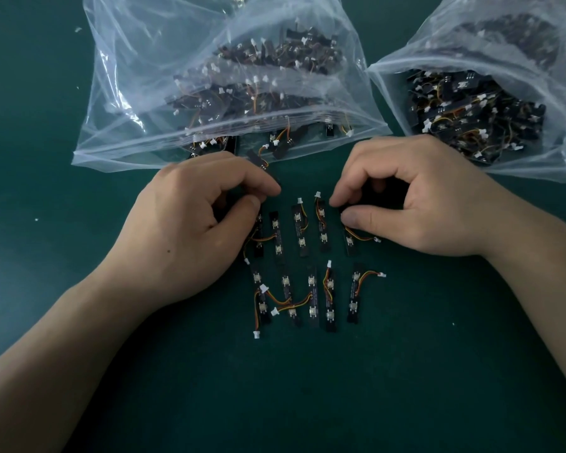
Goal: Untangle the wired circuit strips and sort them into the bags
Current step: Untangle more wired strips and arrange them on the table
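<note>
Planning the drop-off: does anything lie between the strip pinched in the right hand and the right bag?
Nothing visible does. The right hand pinches the strip close to the right bag; only green mat lies between.

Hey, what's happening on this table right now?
A person is sorting small wired circuit strips on a green table. About ten lie in two rows. The left hand pinches the left-end strip of the upper row; the right hand pinches the right-end strip. Behind them, the left bag and the right bag, both clear plastic, hold many more.
</note>
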Available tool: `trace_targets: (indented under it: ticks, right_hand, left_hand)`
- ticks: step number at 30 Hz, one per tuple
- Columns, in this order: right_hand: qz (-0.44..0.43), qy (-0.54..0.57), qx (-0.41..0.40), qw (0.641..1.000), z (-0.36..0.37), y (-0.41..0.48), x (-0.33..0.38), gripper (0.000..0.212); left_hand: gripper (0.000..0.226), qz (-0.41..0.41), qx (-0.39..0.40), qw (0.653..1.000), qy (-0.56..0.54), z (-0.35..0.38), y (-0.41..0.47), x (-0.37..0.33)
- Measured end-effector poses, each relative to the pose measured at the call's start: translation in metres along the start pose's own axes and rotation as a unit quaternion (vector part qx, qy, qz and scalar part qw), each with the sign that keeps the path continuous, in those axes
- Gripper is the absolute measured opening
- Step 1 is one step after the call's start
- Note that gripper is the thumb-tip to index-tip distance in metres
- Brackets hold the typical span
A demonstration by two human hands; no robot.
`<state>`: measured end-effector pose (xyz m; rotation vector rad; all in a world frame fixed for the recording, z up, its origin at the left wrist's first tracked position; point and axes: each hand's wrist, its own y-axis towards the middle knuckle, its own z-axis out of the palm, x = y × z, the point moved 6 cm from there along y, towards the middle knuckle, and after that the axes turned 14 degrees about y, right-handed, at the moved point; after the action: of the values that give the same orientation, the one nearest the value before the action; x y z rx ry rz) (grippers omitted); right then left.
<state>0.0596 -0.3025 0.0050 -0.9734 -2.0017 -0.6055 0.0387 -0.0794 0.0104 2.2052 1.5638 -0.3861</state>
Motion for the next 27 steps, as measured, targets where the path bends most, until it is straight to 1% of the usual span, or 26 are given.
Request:
trace_targets:
  ticks: [12, 22, 25, 27]
  right_hand:
    - [0.001, 0.016, -0.017, 1.000, -0.0002, 0.0002, 0.0014, 0.010]
    - [-0.001, 0.005, -0.022, 1.000, -0.0004, 0.0005, 0.0008, 0.019]
    - [-0.003, 0.039, -0.040, 0.998, -0.0040, -0.0011, 0.0010, 0.014]
    - [-0.006, 0.053, -0.079, 0.995, -0.0075, -0.0019, 0.0008, 0.009]
  left_hand:
    - [0.025, 0.003, -0.001, 1.000, 0.001, -0.0007, -0.0002, 0.0002]
    - [0.025, 0.015, -0.016, 1.000, -0.013, -0.0006, -0.0006, 0.0007]
    - [0.025, 0.020, -0.032, 0.999, -0.016, -0.0017, -0.0009, 0.0002]
    - [0.019, 0.013, -0.040, 0.999, -0.023, -0.0023, -0.0017, 0.0011]
